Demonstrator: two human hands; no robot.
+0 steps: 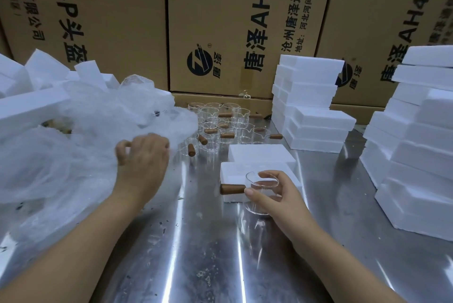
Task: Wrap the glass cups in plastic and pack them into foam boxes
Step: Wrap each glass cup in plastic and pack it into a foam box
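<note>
Plastic heap [85, 143] lies left on the table [196, 253]; glass cups [220, 126] behind centre; 2 foam-box stacks [313, 106] right (cartons [220, 21] behind).

The left hand [143, 155] is a little blurred. Its fingertips sink into the plastic sheets [73, 136], so it cannot be told whether they pinch a sheet. The plastic is cut off by the left edge and hides some of the other cups [220, 126] beyond these fingers. The fingers of the right hand [268, 196] cover part of the glass cup [256, 181] wall. The foam stack [416, 155] to their right is cut off by the right edge.
</note>
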